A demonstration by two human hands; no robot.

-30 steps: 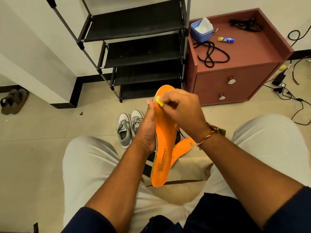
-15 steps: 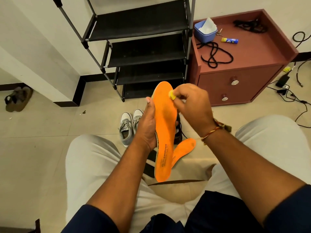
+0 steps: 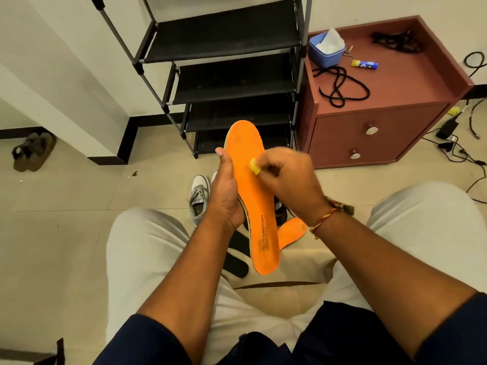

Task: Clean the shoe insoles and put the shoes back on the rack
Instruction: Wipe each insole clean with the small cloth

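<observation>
Wiping orange insole (image 3: pixel 254 204), gripped in left hand (image 3: pixel 226 196), with yellow wipe (image 3: pixel 254 166) pinched in right hand (image 3: pixel 288 177); next, likely strokes toward 6 o'clock heel.

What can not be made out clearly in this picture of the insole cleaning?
Head view: yellow wiper, mostly covered by the right hand and blurred.
Head view: dark shoe, hidden behind the held insole.
Head view: second grey shoe, covered by the left hand.
</observation>
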